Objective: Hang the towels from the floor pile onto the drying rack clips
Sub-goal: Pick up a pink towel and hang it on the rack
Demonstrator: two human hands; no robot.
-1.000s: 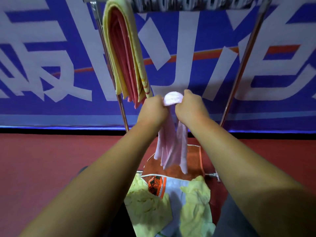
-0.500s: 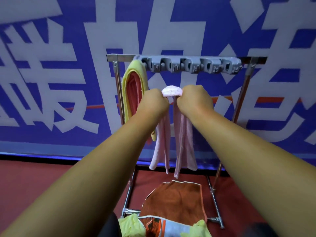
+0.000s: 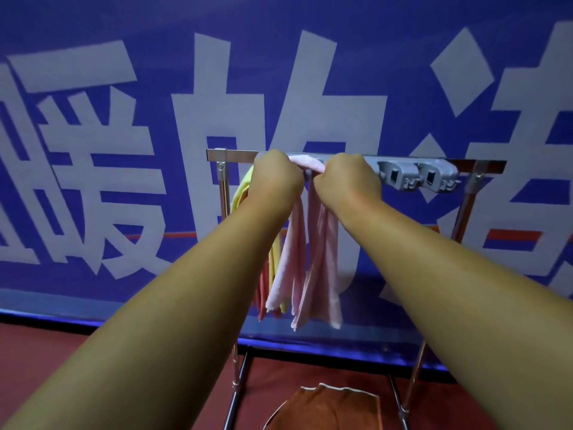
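Observation:
A pale pink towel [image 3: 313, 259] hangs folded from the top bar of the metal drying rack [image 3: 483, 166]. My left hand [image 3: 276, 178] and my right hand [image 3: 345, 181] both grip its folded top right at the row of grey clips [image 3: 417, 175]. My fists hide the clips there, so I cannot tell if the towel is caught in one. A yellow and red towel [image 3: 240, 193] hangs at the left end of the bar, behind my left wrist. Two grey clips to the right hold nothing.
An orange-brown towel [image 3: 328, 408] with white edging lies on the red floor between the rack's legs. A blue banner [image 3: 124, 150] with large white characters stands close behind the rack.
Both hands have lifted the pink towel from below the bar up to the clip row. The view has tilted up, so the floor pile has mostly left the frame.

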